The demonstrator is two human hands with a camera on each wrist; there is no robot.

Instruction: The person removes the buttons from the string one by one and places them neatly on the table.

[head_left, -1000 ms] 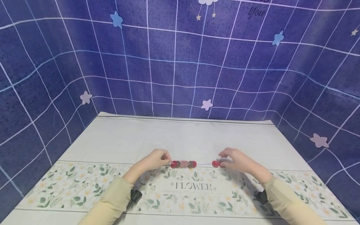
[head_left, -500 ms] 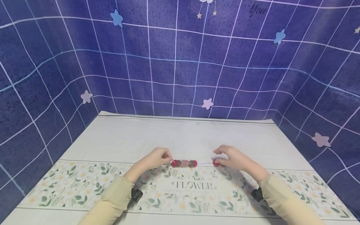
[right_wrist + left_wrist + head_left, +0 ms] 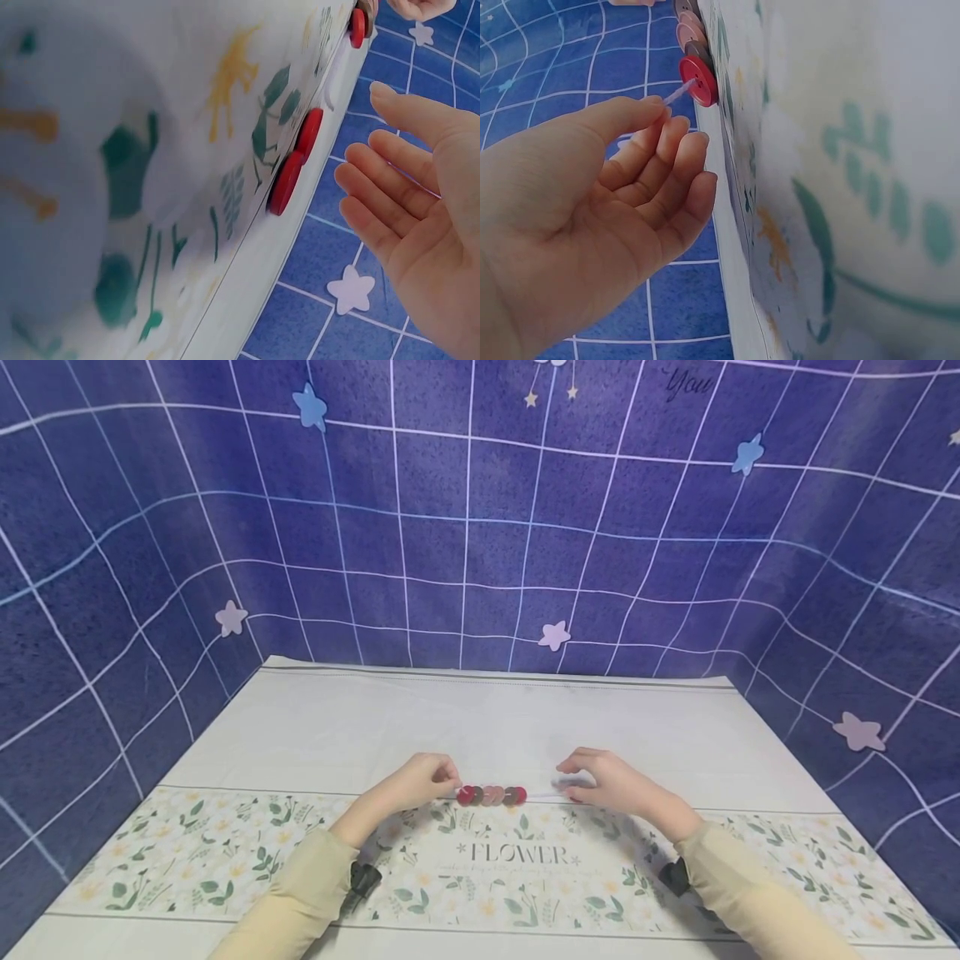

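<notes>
My left hand [image 3: 416, 783] pinches the end of a pale lavender string [image 3: 679, 93] between thumb and index finger. The string passes through a red button [image 3: 699, 81] at the near end of a row of buttons. Grey-brown and pink buttons [image 3: 492, 795] overlap behind it, and another red one ends the row. To the right, my right hand [image 3: 618, 787] hovers with spread, slightly bent fingers and nothing between them. Two loose red buttons [image 3: 285, 184] lie touching on the cloth below it; in the head view the hand hides them. The string's free end [image 3: 546, 795] points toward the right fingertips.
A white tablecloth [image 3: 480, 718] with a floral band and the word "FLOWER" covers the table. Blue grid-patterned curtains [image 3: 495, 552] with stars stand behind and at both sides. Dark bands [image 3: 364, 880] sit at the wrists.
My right hand has moved left, passing over the two red buttons toward the string's free end. The left hand and the row of buttons stay nearly in place.
</notes>
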